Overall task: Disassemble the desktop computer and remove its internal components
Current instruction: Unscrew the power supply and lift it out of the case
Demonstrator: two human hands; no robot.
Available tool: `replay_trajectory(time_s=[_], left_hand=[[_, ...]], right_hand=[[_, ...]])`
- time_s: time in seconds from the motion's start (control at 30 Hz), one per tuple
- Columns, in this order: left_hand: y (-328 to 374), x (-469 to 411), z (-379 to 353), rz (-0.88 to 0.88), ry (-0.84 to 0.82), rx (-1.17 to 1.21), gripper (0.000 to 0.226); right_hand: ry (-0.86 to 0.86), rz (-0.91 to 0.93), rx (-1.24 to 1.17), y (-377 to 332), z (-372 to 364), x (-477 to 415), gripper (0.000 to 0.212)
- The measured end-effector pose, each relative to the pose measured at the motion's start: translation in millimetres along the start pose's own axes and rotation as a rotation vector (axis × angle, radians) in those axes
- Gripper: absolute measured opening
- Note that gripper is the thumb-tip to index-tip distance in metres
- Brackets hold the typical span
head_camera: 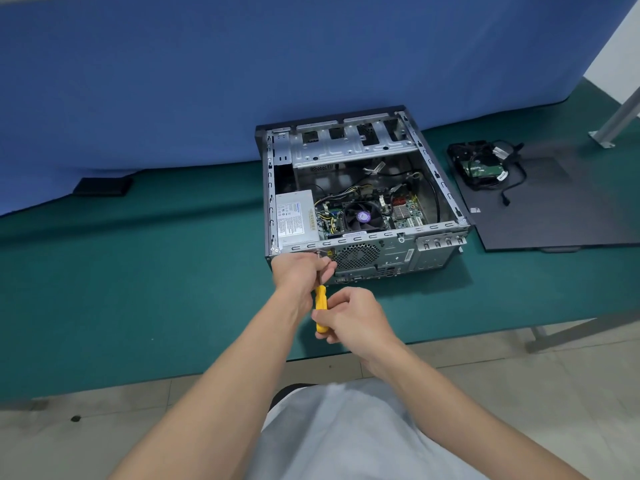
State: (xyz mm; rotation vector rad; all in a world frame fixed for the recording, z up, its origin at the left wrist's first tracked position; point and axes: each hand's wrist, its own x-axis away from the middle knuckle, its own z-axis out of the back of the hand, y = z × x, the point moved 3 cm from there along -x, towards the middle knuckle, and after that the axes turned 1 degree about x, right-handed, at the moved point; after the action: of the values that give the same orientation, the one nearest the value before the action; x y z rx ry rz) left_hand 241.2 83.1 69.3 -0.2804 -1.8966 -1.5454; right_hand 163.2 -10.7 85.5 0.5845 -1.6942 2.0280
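Note:
An open desktop computer case [433,251] lies on its side on the green table, rear panel facing me. Inside sit a silver power supply [296,221], a motherboard with a CPU fan [362,216] and a drive cage [349,145]. My right hand [349,315] grips the yellow handle of a screwdriver [321,306]. The shaft runs up to a screw at the upper left of the rear panel. My left hand [298,271] pinches the shaft near its tip against the panel.
The black side panel [554,216] lies flat to the right of the case, with a removed hard drive and tangled cables [485,166] on its far end. A blue partition [207,81] stands behind the table. A small black object [102,187] rests at the far left.

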Motion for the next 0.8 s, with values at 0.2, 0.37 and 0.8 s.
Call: replay_trajectory(time_s=[0.2, 0.37, 0.8], left_hand=[[2.5, -0.6, -3.2, 0.068, -0.036, 0.095, 0.01], [-0.6, 1.0, -2.0, 0.06, -0.038, 0.098, 0.007], [-2.8, 0.6, -4.6, 0.042, -0.029, 0.129, 0.012]], right_hand=[[-0.443, -0.183, -0.563, 4.7, 0.6, 4.3, 0.007], [-0.174, -0.061, -0.314, 10.8, -1.1, 6.7, 0.02], [-0.289, -0.152, -0.642, 10.1, 2.5, 5.7, 0.009]])
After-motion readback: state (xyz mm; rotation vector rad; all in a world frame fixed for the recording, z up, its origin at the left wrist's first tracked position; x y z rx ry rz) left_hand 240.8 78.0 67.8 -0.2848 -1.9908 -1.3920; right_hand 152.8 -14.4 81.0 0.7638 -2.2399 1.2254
